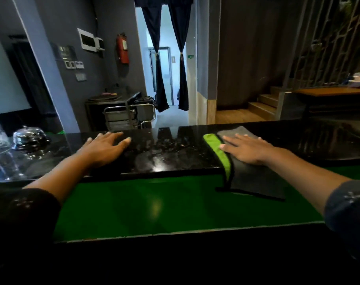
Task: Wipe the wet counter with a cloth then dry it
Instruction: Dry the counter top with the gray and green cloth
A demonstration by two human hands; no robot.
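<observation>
Currently both hands lie flat on the black counter (166,153), palms down, fingers spread, neither closed around anything. Right hand (247,150) presses on top of the cloth (255,177), a grey piece with a bright green edge strip (220,153); fingertips sit on its far grey part, the green strip runs just left of the thumb. Near end of the cloth hangs over the counter's front edge onto the lower green ledge (154,204). Left hand (105,148) rests bare on the stone, well apart from the cloth. Between the hands the surface shows wet smears and droplets catching light. Far left: a chrome bell (29,136) and a clear plastic bottle (0,149) stand on the counter, clear of both hands
</observation>
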